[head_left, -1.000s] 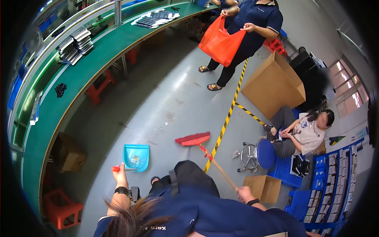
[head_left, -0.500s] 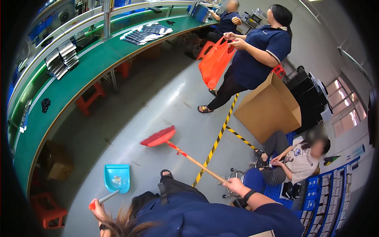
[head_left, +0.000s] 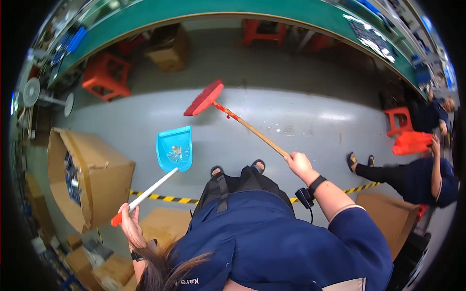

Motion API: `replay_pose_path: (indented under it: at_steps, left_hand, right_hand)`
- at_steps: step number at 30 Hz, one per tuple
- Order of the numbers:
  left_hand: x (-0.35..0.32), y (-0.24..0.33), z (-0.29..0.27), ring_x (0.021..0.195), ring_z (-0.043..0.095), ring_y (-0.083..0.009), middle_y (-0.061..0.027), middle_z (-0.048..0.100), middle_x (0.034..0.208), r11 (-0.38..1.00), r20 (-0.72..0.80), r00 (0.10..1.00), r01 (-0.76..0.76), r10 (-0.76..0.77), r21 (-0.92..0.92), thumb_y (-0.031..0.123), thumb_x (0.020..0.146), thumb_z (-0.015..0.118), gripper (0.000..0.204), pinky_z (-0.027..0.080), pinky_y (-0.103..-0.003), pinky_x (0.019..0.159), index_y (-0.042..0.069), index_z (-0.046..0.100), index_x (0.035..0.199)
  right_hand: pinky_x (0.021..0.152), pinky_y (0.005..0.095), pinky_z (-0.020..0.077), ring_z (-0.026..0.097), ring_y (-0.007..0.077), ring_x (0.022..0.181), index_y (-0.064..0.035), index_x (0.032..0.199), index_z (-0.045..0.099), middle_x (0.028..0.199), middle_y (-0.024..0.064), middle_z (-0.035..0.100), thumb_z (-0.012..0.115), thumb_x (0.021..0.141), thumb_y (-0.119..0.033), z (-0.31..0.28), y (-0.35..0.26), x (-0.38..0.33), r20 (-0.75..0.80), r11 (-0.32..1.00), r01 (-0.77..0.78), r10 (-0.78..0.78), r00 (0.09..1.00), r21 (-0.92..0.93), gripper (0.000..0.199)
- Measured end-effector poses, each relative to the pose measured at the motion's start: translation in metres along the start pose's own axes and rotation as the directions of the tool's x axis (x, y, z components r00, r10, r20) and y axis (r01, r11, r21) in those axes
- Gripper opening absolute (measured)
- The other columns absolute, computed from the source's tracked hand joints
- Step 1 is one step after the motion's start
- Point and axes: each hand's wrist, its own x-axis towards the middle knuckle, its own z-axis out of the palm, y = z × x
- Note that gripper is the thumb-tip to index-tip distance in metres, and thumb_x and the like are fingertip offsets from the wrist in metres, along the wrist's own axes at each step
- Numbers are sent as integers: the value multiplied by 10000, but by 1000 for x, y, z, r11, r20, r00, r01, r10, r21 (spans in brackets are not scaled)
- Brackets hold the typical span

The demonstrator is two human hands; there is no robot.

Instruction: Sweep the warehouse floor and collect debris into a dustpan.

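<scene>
My left hand (head_left: 131,223) is closed round the white, red-tipped handle of a light-blue dustpan (head_left: 165,152). Small bits of clear and brownish litter (head_left: 176,153) lie inside the pan. In my right hand (head_left: 300,165) is the wooden stick of a broom (head_left: 256,131), gripped near its upper end. The broom's red head (head_left: 205,98) is on the far side of the dustpan, a little to its right and apart from it. White specks (head_left: 278,130) dot the grey floor to the right of the broom stick.
A large open carton (head_left: 107,169) stands at left. Under the long green workbench (head_left: 204,10) are red stools (head_left: 106,77) and a brown box (head_left: 167,46). Yellow-black tape (head_left: 167,198) crosses the floor by my feet. At right a person (head_left: 427,177) holds a red bag (head_left: 411,143).
My view has swung left, bringing the large carton at left into sight; the person with the bag now appears at the far right. Both hands keep hold of the broom and dustpan.
</scene>
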Motion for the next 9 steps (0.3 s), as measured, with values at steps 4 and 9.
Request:
replay_pose_path:
  at_steps: [4, 9]
  left_hand:
    - [-39, -5, -31, 817, 510, -177, -84, 477, 890, 998, -136, 989, -56, 57, 10, 82, 744, 490, 168, 444, -298, 764, 6, 462, 891]
    - [-23, 0, -66, 832, 506, -188, -91, 475, 935, 996, -200, 975, -89, 93, 33, 77, 738, 487, 187, 439, -293, 771, 9, 454, 909]
  right_hand:
    - [651, 411, 424, 543, 336, 719, 0, 714, 572, 717, 191, 561, 489, 746, -253, 41, -75, 47, 109, 962, 217, -201, 973, -163, 268]
    - [714, 369, 432, 555, 301, 786, -20, 817, 596, 795, 182, 576, 499, 744, -298, 122, -167, 65, 248, 923, 272, -206, 946, -271, 304]
